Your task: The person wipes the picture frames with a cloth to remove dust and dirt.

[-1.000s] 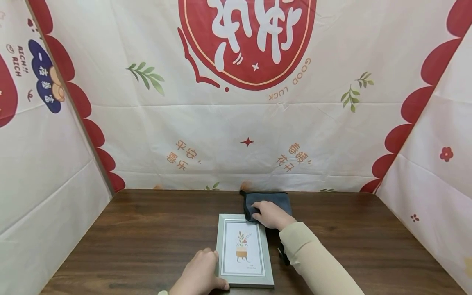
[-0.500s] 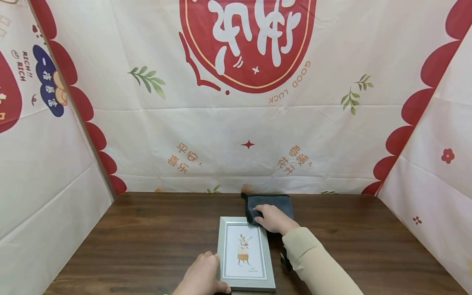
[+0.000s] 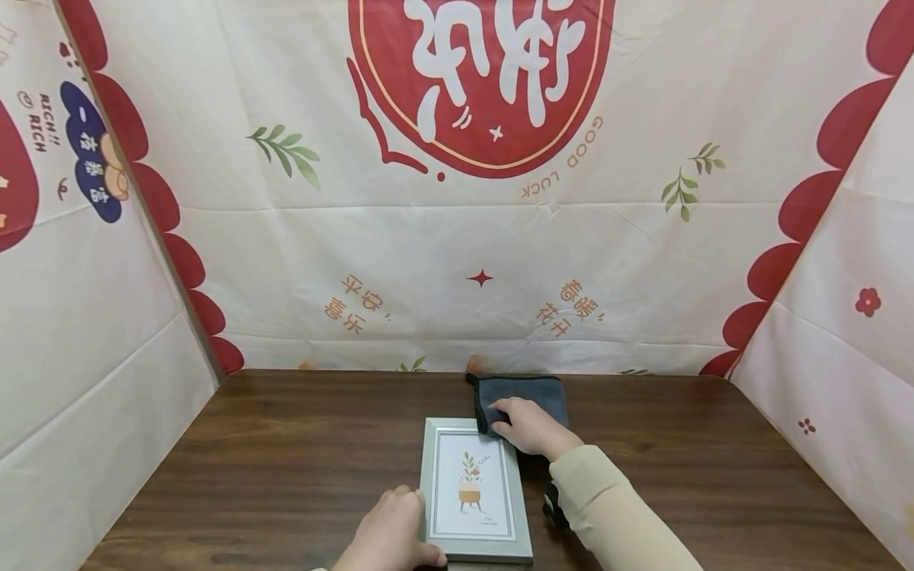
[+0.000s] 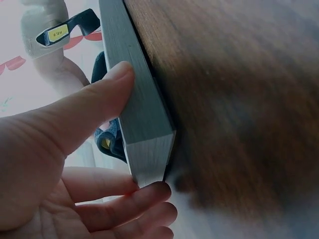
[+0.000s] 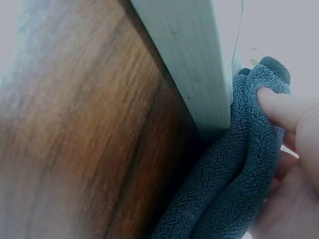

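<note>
A pale grey-green picture frame [image 3: 477,549] lies face up on the table, showing a printed plant in a pot on legs. My left hand [image 3: 389,527] grips its near left corner; in the left wrist view the thumb lies along one edge of the frame [image 4: 142,107] and the fingers reach round the corner. Over the far right corner of the frame, my right hand [image 3: 531,428] holds a folded dark blue-grey cleaning cloth [image 3: 528,387] with black trim. In the right wrist view the thumb pinches the cloth [image 5: 244,144] against the frame's corner [image 5: 194,64].
The brown wood-grain table [image 3: 286,444] extends to both sides of the frame. Behind it hangs a white printed fabric wall [image 3: 428,238], with more fabric at left and right. A black strap-like item [image 3: 553,507] shows below the right wrist.
The whole head view has shifted slightly downward over the second. Both hands keep their holds, and the cloth stays at the frame's far right corner.
</note>
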A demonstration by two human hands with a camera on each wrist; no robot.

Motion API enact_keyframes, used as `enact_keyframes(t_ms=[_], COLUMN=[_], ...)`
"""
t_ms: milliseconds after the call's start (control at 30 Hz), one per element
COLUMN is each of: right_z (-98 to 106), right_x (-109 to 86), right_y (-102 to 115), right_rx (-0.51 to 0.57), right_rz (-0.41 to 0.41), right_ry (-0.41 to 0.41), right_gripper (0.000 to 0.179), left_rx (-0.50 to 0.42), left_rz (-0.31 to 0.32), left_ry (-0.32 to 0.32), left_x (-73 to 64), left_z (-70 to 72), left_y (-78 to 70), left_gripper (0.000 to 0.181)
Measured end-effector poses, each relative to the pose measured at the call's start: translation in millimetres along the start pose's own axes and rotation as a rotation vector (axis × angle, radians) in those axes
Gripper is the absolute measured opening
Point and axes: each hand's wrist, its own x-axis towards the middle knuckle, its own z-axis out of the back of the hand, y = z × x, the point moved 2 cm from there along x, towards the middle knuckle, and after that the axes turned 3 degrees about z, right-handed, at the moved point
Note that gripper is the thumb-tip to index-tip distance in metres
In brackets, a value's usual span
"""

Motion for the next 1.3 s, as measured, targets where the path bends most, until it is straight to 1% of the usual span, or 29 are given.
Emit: enact_keyframes(t_ms=[133, 267, 500, 900, 1100, 1300], right_z=[1.0, 1.4, -0.6, -4.8, -4.9, -7.7], right_x=[-3.5, -7.5, -10.1, -13.7, -18.4, -20.8], right_y=[1.5, 4.4, 8.1, 10.0, 11.1, 9.7], right_rx=[-0.017, -0.036, -0.055, -0.119, -0.116, -0.131], right_rz=[0.005, 0.026, 0.050, 0.072, 0.065, 0.071], right_ry=[-0.018, -0.039, -0.055, -0.085, -0.100, -0.113], right_gripper=[0.039, 0.037, 0.036, 0.034, 0.034, 0.034], left_rx=[0.005, 0.011, 0.019, 0.003, 0.003, -0.004], left_rz=[0.006, 0.011, 0.015, 0.040, 0.035, 0.037], left_ry=[-0.004, -0.011, -0.022, -0.007, 0.012, 0.006], left_x=[0.3, -0.3, -2.0, -1.3, -1.0, -0.9], left_z=[-0.1, 0.0, -0.2, -0.5, -0.5, -0.8], left_y=[-0.9, -1.6, -1.6, -1.0, -0.6, -0.6], left_gripper=[0.048, 0.048, 0.048, 0.049, 0.049, 0.049])
